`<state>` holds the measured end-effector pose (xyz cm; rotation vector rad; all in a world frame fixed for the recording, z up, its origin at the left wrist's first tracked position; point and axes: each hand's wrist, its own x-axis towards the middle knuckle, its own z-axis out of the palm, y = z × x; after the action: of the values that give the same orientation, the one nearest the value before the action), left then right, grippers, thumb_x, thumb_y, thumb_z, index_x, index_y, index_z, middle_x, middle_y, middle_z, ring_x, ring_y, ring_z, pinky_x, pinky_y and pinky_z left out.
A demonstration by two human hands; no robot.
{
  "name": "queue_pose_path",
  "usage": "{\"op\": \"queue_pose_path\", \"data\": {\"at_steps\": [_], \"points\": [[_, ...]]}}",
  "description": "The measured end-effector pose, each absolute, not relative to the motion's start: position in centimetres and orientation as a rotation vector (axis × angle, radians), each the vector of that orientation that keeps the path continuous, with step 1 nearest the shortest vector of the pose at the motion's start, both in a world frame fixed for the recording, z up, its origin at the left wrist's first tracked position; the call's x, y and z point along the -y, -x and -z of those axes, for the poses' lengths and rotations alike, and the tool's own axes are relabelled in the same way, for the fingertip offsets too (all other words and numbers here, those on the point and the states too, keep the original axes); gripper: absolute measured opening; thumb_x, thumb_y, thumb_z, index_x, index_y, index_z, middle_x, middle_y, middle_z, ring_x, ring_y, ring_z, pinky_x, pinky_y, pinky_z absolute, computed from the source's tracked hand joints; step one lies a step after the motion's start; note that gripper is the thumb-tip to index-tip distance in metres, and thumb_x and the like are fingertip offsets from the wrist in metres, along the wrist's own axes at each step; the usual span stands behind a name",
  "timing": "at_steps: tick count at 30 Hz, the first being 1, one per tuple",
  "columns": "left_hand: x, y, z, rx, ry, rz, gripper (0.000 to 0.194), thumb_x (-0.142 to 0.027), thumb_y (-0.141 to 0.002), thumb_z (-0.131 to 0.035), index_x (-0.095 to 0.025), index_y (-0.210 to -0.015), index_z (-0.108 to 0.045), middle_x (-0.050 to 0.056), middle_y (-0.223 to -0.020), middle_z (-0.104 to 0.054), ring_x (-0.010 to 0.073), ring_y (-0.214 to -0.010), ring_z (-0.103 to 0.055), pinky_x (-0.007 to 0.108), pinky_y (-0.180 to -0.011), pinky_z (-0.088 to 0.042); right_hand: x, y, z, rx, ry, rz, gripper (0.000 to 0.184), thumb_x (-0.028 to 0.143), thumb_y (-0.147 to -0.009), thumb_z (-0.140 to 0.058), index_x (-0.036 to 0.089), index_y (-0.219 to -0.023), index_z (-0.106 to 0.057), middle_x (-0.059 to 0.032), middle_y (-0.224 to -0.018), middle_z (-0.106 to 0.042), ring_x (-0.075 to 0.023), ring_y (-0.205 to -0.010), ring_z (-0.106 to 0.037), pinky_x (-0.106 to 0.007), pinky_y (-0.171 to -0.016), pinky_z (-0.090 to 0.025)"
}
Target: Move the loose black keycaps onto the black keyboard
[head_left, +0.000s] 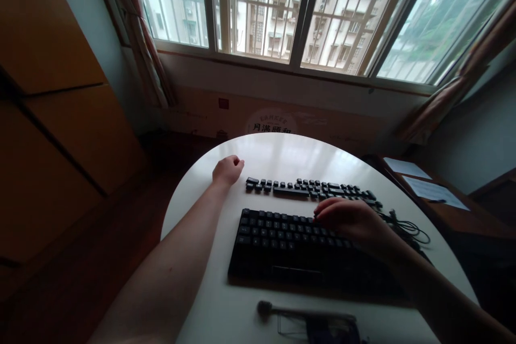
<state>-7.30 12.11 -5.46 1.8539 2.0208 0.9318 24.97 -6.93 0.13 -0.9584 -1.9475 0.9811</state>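
A black keyboard (278, 236) lies on the round white table (274, 158), several caps gone from its lower rows. My right hand (355, 220) reaches over its top row, thumb and fingers pinched on a small dark keycap (315, 217). Whether that cap is seated or lifted is hard to tell. Behind the keyboard, loose black keycaps (276, 185) stand in rows, with a long space-bar cap (291, 192) among them. My left hand (228, 169) rests as a loose fist on the table, left of these caps, with nothing seen in it.
A coiled black cable (407, 226) lies at the right. Near the front edge are a small round-headed brush (265, 308) and a dark object with a wire frame (332, 329). A wooden desk (479, 217) with paper sheets (433, 192) stands to the right.
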Motion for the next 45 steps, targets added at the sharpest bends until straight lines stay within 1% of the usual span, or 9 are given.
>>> {"op": "queue_pose_path", "data": {"at_steps": [8, 12, 15, 21, 25, 29, 39, 43, 45], "points": [[-11.9, 7.0, 5.4, -2.051, -1.894, -0.897, 0.023, -0.04, -0.088, -0.057, -0.023, -0.079, -0.068, 0.004, -0.085, -0.072, 0.0196, -0.077, -0.061, 0.028, -0.063, -0.038, 8.4, -23.5, 2.1, 2.098, 0.888, -0.713, 0.005, 0.019, -0.084, -0.074, 0.021, -0.082, -0.07, -0.0037, -0.093, -0.068, -0.0155, -0.084, -0.067, -0.026, -0.075, -0.055], [-11.9, 7.0, 5.5, -2.065, -1.915, -0.876, 0.023, -0.04, -0.088, -0.057, -0.023, -0.079, -0.068, 0.003, -0.086, -0.072, 0.0191, -0.076, -0.06, 0.028, -0.063, -0.037, 8.9, -23.4, 2.6, 2.208, 0.875, -0.69, 0.013, 0.014, -0.088, -0.068, 0.023, -0.098, -0.068, -0.0035, -0.1, -0.07, -0.0152, -0.088, -0.067, -0.026, -0.078, -0.054], [-11.9, 7.0, 5.6, -2.076, -1.934, -0.861, 0.023, -0.04, -0.088, -0.056, -0.023, -0.079, -0.068, 0.003, -0.085, -0.072, 0.019, -0.077, -0.06, 0.028, -0.064, -0.037, 9.0, -23.3, 2.7, 2.271, 0.905, -0.577, 0.021, 0.012, -0.089, -0.065, 0.023, -0.107, -0.066, -0.0045, -0.101, -0.071, -0.0174, -0.091, -0.067, -0.029, -0.081, -0.054], [-11.8, 7.0, 5.5, -2.072, -1.944, -0.86, 0.023, -0.04, -0.088, -0.056, -0.023, -0.077, -0.067, 0.003, -0.083, -0.071, 0.0191, -0.075, -0.059, 0.028, -0.063, -0.037, 8.8, -22.5, 3.0, 2.355, 0.866, -0.25, 0.012, 0.016, -0.083, -0.073, 0.021, -0.093, -0.069, -0.0039, -0.086, -0.073, -0.0232, -0.087, -0.063, -0.042, -0.084, -0.047], [-11.8, 6.9, 5.4, -2.057, -1.937, -0.868, 0.022, -0.04, -0.088, -0.057, -0.023, -0.079, -0.067, 0.003, -0.083, -0.071, 0.0193, -0.076, -0.06, 0.029, -0.064, -0.038, 8.7, -22.3, 3.2, 2.38, 0.817, -0.221, 0.002, 0.022, -0.09, -0.069, 0.023, -0.091, -0.07, -0.0013, -0.087, -0.075, -0.021, -0.086, -0.063, -0.043, -0.091, -0.044], [-11.7, 6.8, 5.3, -2.046, -1.933, -0.864, 0.023, -0.04, -0.088, -0.056, -0.022, -0.08, -0.068, 0.003, -0.087, -0.073, 0.019, -0.076, -0.061, 0.028, -0.064, -0.038, 8.8, -22.1, 3.2, 2.433, 0.804, -0.191, 0.013, 0.026, -0.096, -0.061, 0.024, -0.095, -0.073, -0.0023, -0.09, -0.075, -0.0206, -0.085, -0.062, -0.044, -0.095, -0.042], [-11.5, 6.8, 5.3, -2.033, -1.937, -0.865, 0.023, -0.04, -0.088, -0.056, -0.022, -0.079, -0.067, 0.003, -0.084, -0.072, 0.019, -0.076, -0.06, 0.028, -0.064, -0.038, 9.0, -21.9, 3.4, 2.377, 0.88, -0.258, 0.015, 0.022, -0.088, -0.071, 0.022, -0.102, -0.072, -0.0037, -0.086, -0.075, -0.0218, -0.082, -0.061, -0.043, -0.086, -0.045], [-11.6, 6.8, 5.3, -2.021, -1.933, -0.875, 0.023, -0.041, -0.088, -0.056, -0.022, -0.079, -0.067, 0.003, -0.085, -0.072, 0.0187, -0.076, -0.06, 0.028, -0.064, -0.038, 8.9, -22.0, 3.4, 2.392, 0.897, -0.265, 0.003, 0.021, -0.086, -0.072, 0.022, -0.089, -0.073, -0.0026, -0.084, -0.075, -0.0216, -0.081, -0.061, -0.043, -0.086, -0.046], [-11.6, 6.8, 5.3, -2.016, -1.929, -0.877, 0.023, -0.041, -0.088, -0.057, -0.022, -0.079, -0.067, 0.003, -0.085, -0.072, 0.0185, -0.075, -0.06, 0.028, -0.063, -0.038, 8.9, -21.8, 3.2, 2.411, 0.882, -0.227, 0.007, 0.022, -0.09, -0.068, 0.022, -0.085, -0.073, -0.0028, -0.086, -0.075, -0.0215, -0.082, -0.061, -0.043, -0.085, -0.046]]}}
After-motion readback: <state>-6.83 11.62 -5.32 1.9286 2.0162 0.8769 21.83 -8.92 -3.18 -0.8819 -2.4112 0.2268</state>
